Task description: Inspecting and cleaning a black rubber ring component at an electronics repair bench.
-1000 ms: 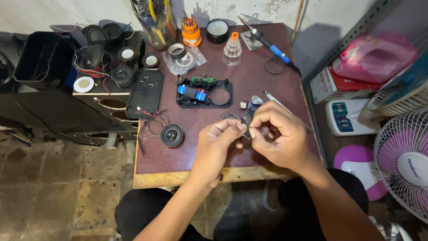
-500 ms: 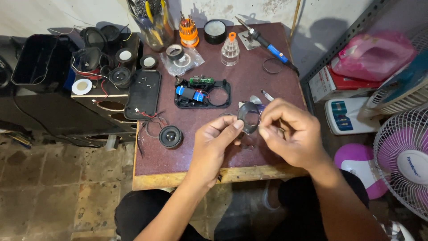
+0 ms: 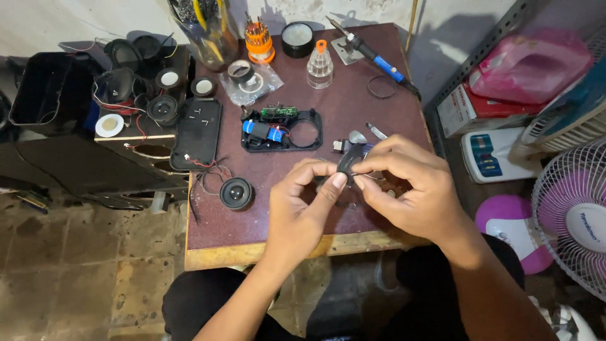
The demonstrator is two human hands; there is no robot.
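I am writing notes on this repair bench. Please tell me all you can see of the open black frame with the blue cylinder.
The open black frame lies flat on the dark red table, beyond both hands, and nothing touches it. It looks like plastic, a rounded rectangle with its cover off. A blue cylinder sits inside at the left, a small green circuit board at the top edge, and a round hole is at the right. Thin wires run inside.

electronics repair workshop, soldering iron (image 3: 372, 58), loose speakers (image 3: 236, 193), worktable (image 3: 252, 233)

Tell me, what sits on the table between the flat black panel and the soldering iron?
In the head view, an open black speaker housing with a blue battery lies between the flat black panel and the soldering iron.
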